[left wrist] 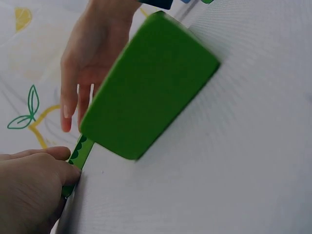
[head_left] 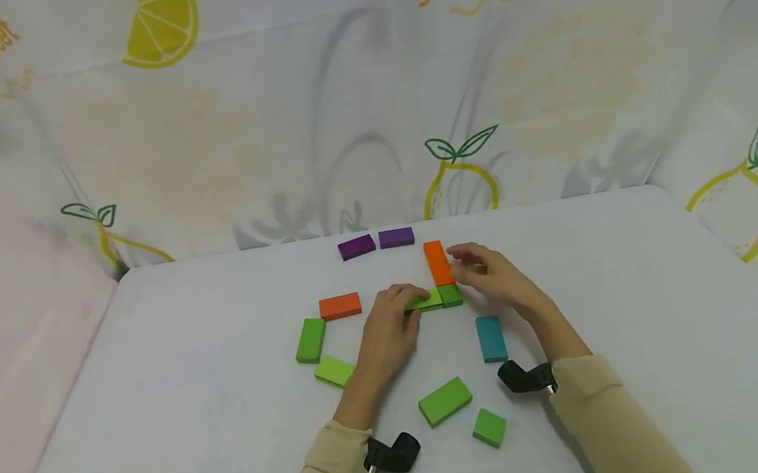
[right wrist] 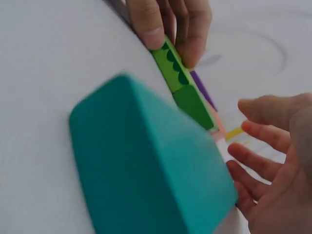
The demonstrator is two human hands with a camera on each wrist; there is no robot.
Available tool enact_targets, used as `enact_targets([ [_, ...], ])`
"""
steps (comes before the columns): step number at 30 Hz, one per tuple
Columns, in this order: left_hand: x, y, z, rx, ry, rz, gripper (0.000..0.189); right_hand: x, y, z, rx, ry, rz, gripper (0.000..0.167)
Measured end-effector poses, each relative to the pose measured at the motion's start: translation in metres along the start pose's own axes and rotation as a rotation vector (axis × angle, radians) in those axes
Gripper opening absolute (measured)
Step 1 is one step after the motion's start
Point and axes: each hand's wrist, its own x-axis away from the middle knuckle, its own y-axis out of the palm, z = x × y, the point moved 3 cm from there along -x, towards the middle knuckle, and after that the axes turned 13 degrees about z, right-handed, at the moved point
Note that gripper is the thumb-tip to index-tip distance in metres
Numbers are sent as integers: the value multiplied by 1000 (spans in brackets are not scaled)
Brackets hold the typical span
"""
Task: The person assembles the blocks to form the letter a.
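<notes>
My left hand pinches a flat light green block between thumb and fingers. In the right wrist view, dark green scallops run along the side of this light green block. Its end meets a short darker green block. From that corner an orange block extends toward the back of the table. My right hand is just to the right of the orange block, fingers loosely bent and apart, with nothing held. A teal block lies nearer me, below the right hand.
Two purple blocks lie near the table's back edge. To the left are a red-orange block, a green block and a lime block. Between my forearms lie a green block and a green square block.
</notes>
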Motion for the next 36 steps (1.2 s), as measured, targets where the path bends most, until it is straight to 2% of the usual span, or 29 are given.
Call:
enact_targets([
  [7, 0, 2, 0, 3, -5, 7, 24, 5, -1, 10, 7, -84, -57, 54],
  [12, 0, 1, 0, 9, -7, 5, 24, 6, 2, 10, 48, -173, -104, 50],
  [16, 1, 1, 0, 2, -13, 4, 24, 6, 4, 10, 36, -240, -113, 46],
  [36, 0, 2, 2, 8, -3, -3, 24, 9, 6, 12, 8, -296, -79, 42],
])
